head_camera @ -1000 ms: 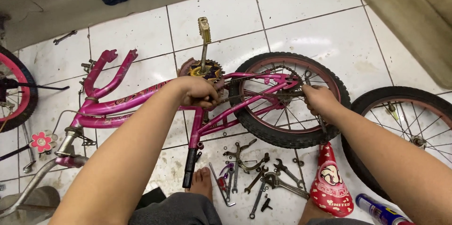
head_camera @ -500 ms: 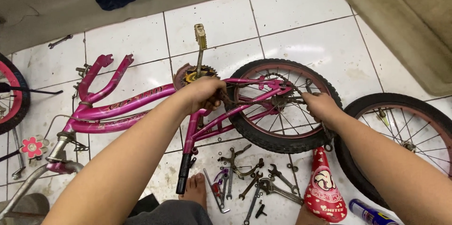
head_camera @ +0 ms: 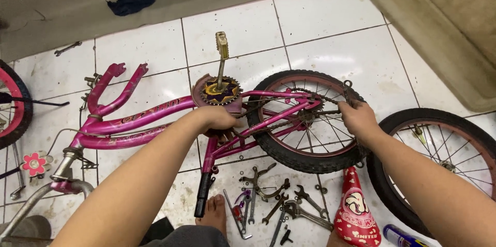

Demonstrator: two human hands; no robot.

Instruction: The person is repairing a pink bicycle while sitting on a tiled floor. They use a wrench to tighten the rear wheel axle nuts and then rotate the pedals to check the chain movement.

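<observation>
Pink kids' bike frame [head_camera: 150, 115] lies on its side on the tiled floor [head_camera: 320, 25], rear wheel [head_camera: 307, 120] attached. Left hand [head_camera: 214, 120] is closed over the frame tube just below the chainring [head_camera: 221, 92], w/ the crank and pedal [head_camera: 222, 45] sticking up beyond it. Right hand [head_camera: 359, 118] pinches the chain [head_camera: 330, 94] at the wheel's far rim. Vs. half a sec ago both hands sit in nearly the same spots; the view has only drifted, so the chain work looks mid-adjustment, not finished. Just under the hands: a scatter of wrenches [head_camera: 274, 203] and a red saddle [head_camera: 356, 211]. Loose wheel [head_camera: 439, 159] crowds the right forearm. Open tile lies beyond the hands toward the wall; a bare foot [head_camera: 214, 216] rests by the seat tube.
</observation>
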